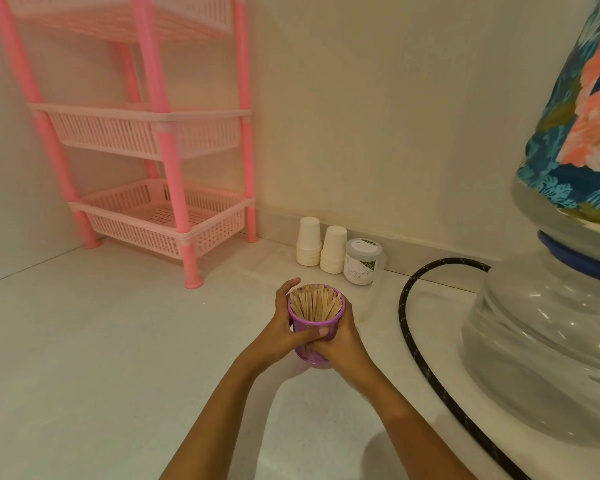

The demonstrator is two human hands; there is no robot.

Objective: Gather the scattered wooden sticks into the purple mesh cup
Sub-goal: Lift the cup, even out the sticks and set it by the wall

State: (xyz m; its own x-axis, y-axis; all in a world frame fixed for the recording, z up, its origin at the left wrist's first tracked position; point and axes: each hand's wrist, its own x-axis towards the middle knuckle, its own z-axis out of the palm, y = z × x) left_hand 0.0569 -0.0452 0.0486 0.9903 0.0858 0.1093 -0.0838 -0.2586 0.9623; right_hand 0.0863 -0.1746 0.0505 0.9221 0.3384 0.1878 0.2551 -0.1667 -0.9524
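**Friend:** What are your hands doing?

**Me:** My left hand (pixel 284 323) and right hand (pixel 342 339) are both curled round the cup (pixel 313 356). The left takes its 9 o'clock side, with the thumb laid across the front. The right takes the 3 o'clock side. The cup is between my palms, in the middle of the surface (pixel 118 341). I can't tell whether its base rests there or hangs just above it.

**Friend:** And the sticks?

**Me:** The sticks (pixel 314 303) are packed inside and I see none lying loose, so I judge the gathering about done.

**Friend:** What could spoil it?

**Me:** Mostly a tilt. The cup is crammed and the stick ends stand above the rim, so tipping it or setting it down askew would likely fan them out across the surface. Squeezing the mesh wall too hard might push a few upward. A careless shift toward 3 o'clock would meet the hose (pixel 409 317) and, beyond it, the bottle (pixel 551 323). The paper cups (pixel 309 242) at 12 o'clock and the jar (pixel 361 261) at 1 o'clock are light and would topple if I shoved forward. The rack (pixel 160 161) at 10 o'clock is well apart.

**Friend:** Which way does it all point?

**Me:** The cup stands upright with its mouth up toward me. The sticks stand on end with their long axis near vertical and their tops splayed slightly apart.
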